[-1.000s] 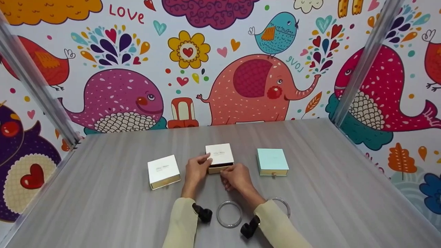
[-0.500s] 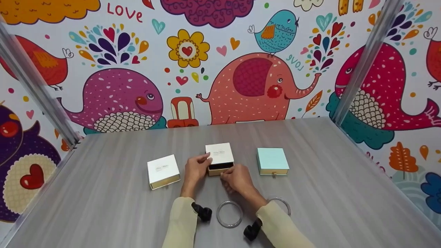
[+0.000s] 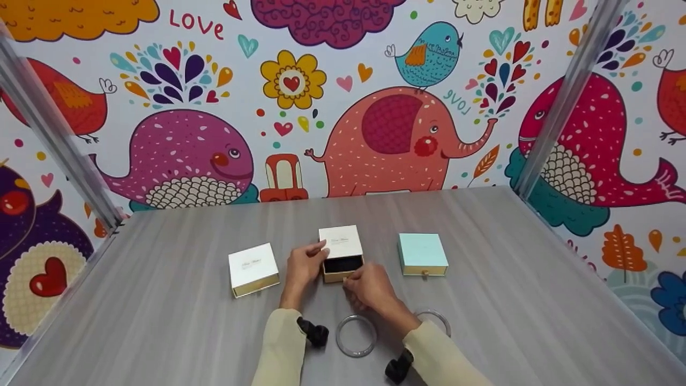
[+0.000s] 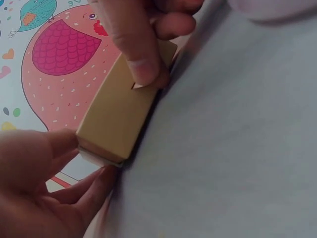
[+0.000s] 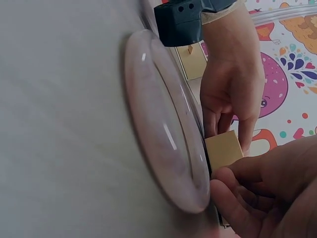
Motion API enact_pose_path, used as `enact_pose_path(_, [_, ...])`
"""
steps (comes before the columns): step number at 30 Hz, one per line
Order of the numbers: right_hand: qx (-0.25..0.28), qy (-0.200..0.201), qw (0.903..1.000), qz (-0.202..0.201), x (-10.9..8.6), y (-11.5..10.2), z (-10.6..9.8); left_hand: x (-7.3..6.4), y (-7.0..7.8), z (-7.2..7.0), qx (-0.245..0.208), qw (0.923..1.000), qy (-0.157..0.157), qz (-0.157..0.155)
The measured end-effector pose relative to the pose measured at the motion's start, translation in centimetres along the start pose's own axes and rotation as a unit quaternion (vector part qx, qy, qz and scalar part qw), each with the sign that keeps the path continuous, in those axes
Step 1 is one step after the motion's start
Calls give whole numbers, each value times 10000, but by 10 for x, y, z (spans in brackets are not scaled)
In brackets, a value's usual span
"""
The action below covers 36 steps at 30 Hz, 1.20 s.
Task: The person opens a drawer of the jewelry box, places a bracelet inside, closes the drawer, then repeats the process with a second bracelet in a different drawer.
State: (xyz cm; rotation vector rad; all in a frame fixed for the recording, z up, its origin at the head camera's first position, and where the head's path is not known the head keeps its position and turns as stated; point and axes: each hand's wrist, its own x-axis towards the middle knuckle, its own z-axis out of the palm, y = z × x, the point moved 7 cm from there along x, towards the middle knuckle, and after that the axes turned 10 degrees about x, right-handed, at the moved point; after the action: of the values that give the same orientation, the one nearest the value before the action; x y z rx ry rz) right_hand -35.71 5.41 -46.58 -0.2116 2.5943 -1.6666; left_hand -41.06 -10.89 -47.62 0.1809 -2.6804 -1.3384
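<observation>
A white box point(image 3: 253, 266) on the table point(image 3: 134, 321), the left hand point(image 3: 303, 266) holding the left side of a middle white box point(image 3: 341, 240), its gold drawer point(image 3: 334, 277) partly out, a shiny ring point(image 3: 356, 354) nearer, the right hand point(image 3: 372, 287) pinching the drawer's front, a light blue box point(image 3: 422, 247), another ring point(image 3: 446, 323).

The head view looks forward and down from above the near side, farthest off, taking in the grey wood-grain table point(image 3: 177, 257), both hands and the printed wall behind. The left wrist view, close and tilted, faces the flat gold drawer front point(image 4: 111, 114) of the white square cardboard box point(image 3: 343, 244), sharing the coral elephant print point(image 3: 386, 155) with the head view. The right wrist view, low and turned sideways, looks past a near, glossy pale round bangle point(image 5: 156, 124) toward the left hand point(image 3: 305, 265); both wrist views share that drawer front.
</observation>
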Motion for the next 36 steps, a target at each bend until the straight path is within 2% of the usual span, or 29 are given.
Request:
enact_pose_path(8, [-123, -67, 9999, -29, -5, 0, -4, 2, 0, 2, 12, 10000, -33, 38])
enact_pose_path(15, [-14, -235, 9995, -205, -9, -1, -4, 0, 1, 1, -11, 10000, -66, 1])
enact_pose_path(26, [-108, -338, 9992, -173, -14, -3, -4, 0, 1, 0, -116, 9999, -8, 12])
enact_pose_path(36, [-434, -322, 9978, -373, -16, -6, -7, 0, 2, 0, -133, 9999, 29, 27])
